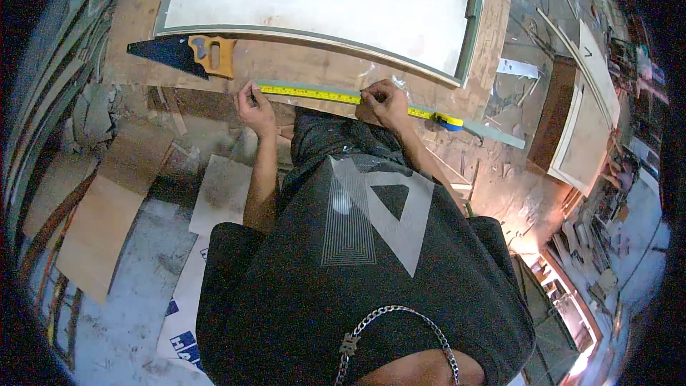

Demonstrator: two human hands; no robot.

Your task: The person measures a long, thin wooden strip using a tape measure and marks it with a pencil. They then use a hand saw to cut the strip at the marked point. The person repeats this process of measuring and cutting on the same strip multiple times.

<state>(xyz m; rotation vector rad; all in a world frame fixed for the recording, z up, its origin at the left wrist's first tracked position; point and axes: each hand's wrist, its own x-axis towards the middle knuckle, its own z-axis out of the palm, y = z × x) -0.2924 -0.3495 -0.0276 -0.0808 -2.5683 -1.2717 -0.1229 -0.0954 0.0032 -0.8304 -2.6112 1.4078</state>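
Observation:
A yellow tape measure blade is stretched along a thin grey-green strip at the near edge of the wooden workbench. My left hand pinches the blade's free end together with the strip's left end. Further right, the fingers of my right hand are closed over the blade and strip; whether they also hold something small is hidden. Beyond that hand, the yellow and blue tape case rests on the strip, which runs on past the bench to the right.
A handsaw with a wooden handle lies on the bench, left of my hands. Behind it is a large white panel edged with grey-green strips. Boards lean at the left; a wooden box-like piece and scrap lie on the right.

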